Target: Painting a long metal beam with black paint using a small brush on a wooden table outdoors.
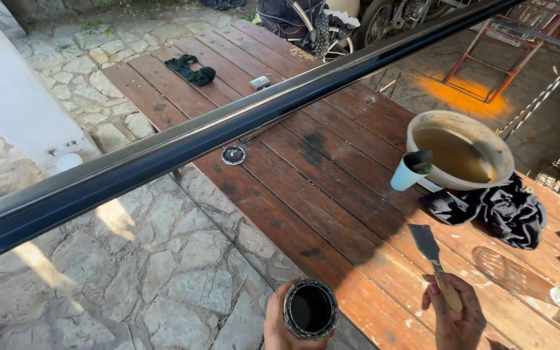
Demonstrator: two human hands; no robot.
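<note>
My left hand grips a small round can of black paint, open at the top, at the lower edge of the wooden table. My right hand holds a putty knife by its wooden handle, blade pointing up and away over the table. A long dark painted metal beam runs diagonally across the view above the table, glossy on top.
A cream bowl of brownish liquid sits on a black cloth, with a pale blue cup beside it. A round can lid, a black glove and a small metal piece lie on the planks. Stone paving is at left; a ladder lies at upper right.
</note>
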